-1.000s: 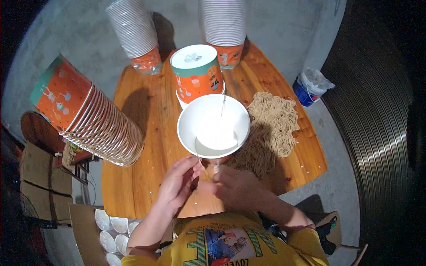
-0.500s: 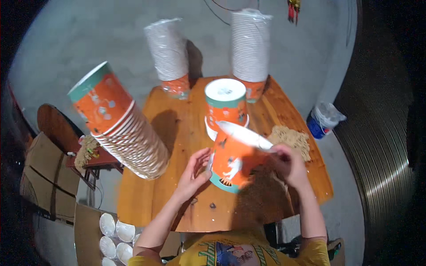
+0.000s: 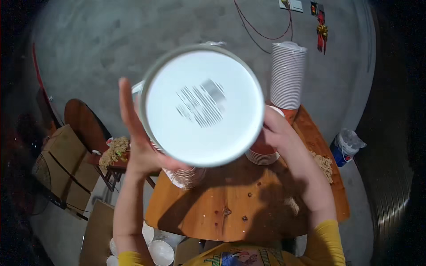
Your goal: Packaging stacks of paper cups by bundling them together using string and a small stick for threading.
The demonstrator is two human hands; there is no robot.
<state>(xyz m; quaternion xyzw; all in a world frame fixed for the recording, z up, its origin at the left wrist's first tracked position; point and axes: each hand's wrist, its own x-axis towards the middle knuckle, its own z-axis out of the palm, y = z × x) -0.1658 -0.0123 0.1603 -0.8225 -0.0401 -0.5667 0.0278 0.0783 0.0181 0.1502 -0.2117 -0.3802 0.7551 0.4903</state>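
- Up close to the camera, a white paper cup is held bottom-first toward the lens, its round white base filling the middle of the view; a blurred dark marking sits on that base; the cup is lifted well above the table.
- Left hand is against the cup's left side; its fingers are stretched out straight and close together, pointing up along the rim, with the thumb tucked under the lower edge.
- Right hand is at the cup's right side, mostly hidden behind it; I cannot tell how its fingers are set.
- Below the cup, the round wooden table carries a tall stack of white cups at its far right, and a shorter stack with orange sides just beside the right hand.
- A heap of pale noodles lies near the table's right edge.
- Left of the table, a small stand holds another clump of noodles; a blue and white bucket stands on the grey floor to the right.
- White lids lie low by the person's yellow sleeves.
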